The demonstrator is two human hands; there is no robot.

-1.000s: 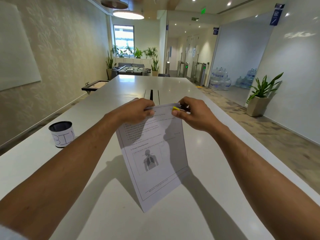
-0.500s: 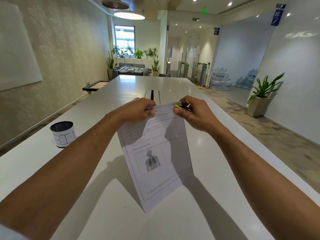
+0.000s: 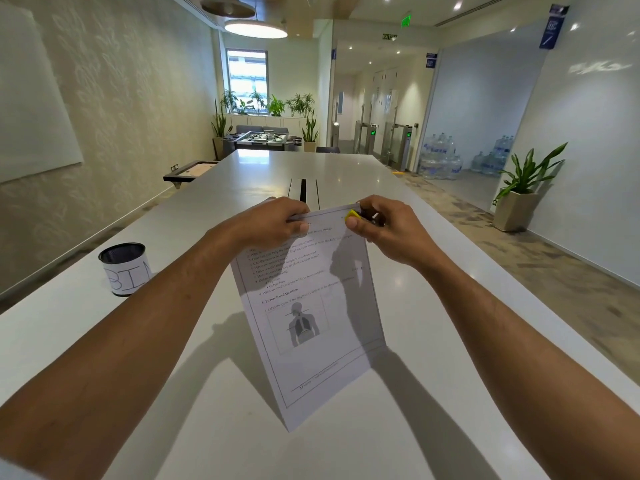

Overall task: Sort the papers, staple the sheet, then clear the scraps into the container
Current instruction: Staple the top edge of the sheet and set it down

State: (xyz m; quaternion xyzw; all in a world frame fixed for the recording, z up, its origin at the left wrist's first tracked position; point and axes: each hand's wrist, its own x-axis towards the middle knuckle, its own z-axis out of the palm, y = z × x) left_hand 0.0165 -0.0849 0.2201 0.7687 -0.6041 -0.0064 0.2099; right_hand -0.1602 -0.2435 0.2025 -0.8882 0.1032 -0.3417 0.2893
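Head view: your left hand [image 3: 273,223] pinches the top edge of the sheet [image 3: 311,306], which stands tilted with its bottom corner on the table [image 3: 433,393]. Your right hand [image 3: 384,230] pinches a small yellow stapler [image 3: 354,214] at the sheet's top right corner. The bin [image 3: 125,268] stands well apart to the left.

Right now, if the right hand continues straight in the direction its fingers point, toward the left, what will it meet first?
The right hand, gripping a small yellow stapler at the sheet's top corner, would likely meet the left hand first, which pinches the same top edge. Depth is hard to judge.
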